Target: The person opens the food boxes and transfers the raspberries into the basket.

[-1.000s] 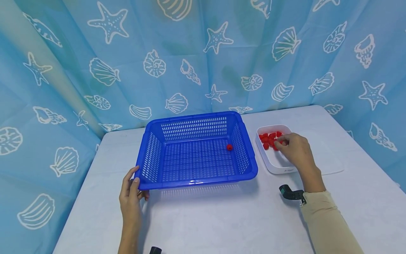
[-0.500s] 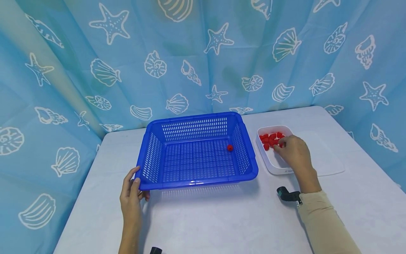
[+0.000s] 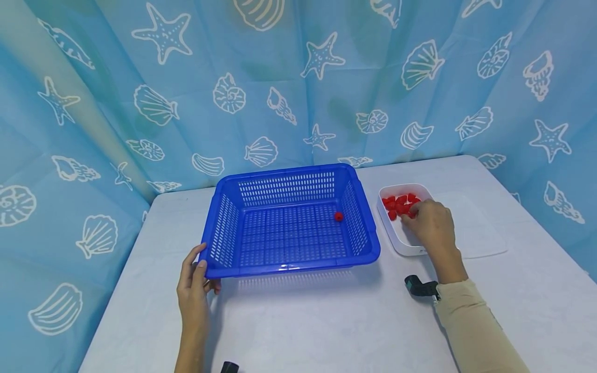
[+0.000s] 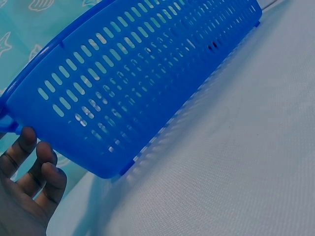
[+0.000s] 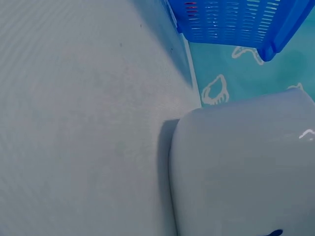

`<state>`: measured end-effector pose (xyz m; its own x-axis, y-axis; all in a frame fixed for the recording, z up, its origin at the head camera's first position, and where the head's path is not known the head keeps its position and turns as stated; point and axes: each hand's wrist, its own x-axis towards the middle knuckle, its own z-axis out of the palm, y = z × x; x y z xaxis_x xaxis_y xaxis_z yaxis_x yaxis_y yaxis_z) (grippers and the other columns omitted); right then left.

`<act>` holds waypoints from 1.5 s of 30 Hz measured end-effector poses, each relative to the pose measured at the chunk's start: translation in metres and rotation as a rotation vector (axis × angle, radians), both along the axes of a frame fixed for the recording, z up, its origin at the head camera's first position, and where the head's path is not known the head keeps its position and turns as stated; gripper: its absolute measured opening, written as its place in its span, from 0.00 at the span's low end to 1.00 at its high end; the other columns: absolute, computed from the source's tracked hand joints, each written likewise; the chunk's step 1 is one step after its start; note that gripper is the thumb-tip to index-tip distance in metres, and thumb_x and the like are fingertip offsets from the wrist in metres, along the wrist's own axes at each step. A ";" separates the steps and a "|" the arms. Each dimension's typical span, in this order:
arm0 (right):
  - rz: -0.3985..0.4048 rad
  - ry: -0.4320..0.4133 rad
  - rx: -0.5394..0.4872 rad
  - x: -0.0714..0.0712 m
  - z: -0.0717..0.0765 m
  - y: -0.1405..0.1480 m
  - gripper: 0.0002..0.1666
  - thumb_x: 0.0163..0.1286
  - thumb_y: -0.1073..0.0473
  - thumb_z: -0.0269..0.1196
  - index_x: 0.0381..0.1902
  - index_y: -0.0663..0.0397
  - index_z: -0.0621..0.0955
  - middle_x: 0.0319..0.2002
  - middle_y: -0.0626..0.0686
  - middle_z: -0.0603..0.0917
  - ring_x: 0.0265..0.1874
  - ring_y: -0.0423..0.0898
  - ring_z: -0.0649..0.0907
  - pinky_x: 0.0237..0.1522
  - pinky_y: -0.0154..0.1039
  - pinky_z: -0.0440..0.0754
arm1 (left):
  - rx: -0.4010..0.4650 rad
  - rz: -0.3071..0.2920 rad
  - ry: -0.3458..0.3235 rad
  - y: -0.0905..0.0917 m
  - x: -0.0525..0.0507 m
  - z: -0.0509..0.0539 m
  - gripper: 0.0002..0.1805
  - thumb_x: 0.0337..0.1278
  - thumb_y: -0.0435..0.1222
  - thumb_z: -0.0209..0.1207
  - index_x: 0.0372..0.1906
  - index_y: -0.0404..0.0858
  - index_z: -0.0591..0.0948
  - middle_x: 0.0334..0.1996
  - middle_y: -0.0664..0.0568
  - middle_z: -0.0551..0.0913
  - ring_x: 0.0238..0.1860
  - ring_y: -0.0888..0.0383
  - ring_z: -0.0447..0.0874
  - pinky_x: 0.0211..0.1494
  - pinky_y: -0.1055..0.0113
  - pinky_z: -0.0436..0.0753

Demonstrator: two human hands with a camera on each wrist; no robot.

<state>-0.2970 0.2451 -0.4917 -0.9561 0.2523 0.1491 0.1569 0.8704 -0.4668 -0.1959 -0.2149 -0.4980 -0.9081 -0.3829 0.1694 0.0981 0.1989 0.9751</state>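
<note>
My left hand (image 3: 192, 287) grips the front left corner of a blue plastic basket (image 3: 289, 269). Its fingers (image 4: 49, 177) reach under the rim in the left wrist view. One small red raspberry-like piece (image 3: 339, 216) lies on the basket floor near the right wall. To the right stands a white tray (image 3: 389, 233) with several similar red pieces (image 3: 393, 206) toward its back. Over the tray, my right hand (image 3: 434, 228) points its bent fingers down at the pieces. The hand hides its fingertips, so whether it pinches a piece is unclear. The right wrist view shows the tray's outside (image 5: 241, 167), not the hand.
Beside the tray, a clear flat sheet or lid (image 3: 480, 228) lies on the white-covered table (image 3: 303, 321). A blue curtain (image 3: 280, 77) with shell prints hangs directly behind the table. A black wrist camera (image 3: 420, 286) sticks out from the right sleeve.
My right hand and forearm have shifted slightly left over the tray, its fingers staying at the red pieces. The left hand and basket hold still.
</note>
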 end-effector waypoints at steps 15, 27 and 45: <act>0.035 -0.053 -0.112 0.009 0.023 0.013 0.25 0.65 0.58 0.69 0.54 0.71 0.80 0.46 0.70 0.78 0.47 0.65 0.76 0.47 0.58 0.81 | 0.001 0.000 -0.019 -0.001 -0.001 0.000 0.22 0.78 0.52 0.45 0.70 0.56 0.72 0.44 0.50 0.77 0.29 0.54 0.76 0.29 0.70 0.78; 0.066 0.025 -0.161 0.014 0.036 0.008 0.24 0.66 0.57 0.68 0.55 0.67 0.81 0.45 0.65 0.78 0.45 0.61 0.76 0.47 0.57 0.82 | 0.022 -0.004 -0.026 -0.001 0.000 0.001 0.22 0.78 0.50 0.45 0.71 0.56 0.71 0.45 0.49 0.77 0.30 0.55 0.75 0.29 0.70 0.77; 0.140 0.234 -0.184 0.035 0.072 -0.013 0.22 0.66 0.54 0.70 0.52 0.64 0.85 0.36 0.57 0.78 0.38 0.53 0.75 0.31 0.37 0.78 | 0.014 -0.005 -0.027 0.000 -0.002 0.001 0.22 0.78 0.51 0.45 0.70 0.56 0.72 0.47 0.50 0.77 0.30 0.55 0.76 0.29 0.70 0.77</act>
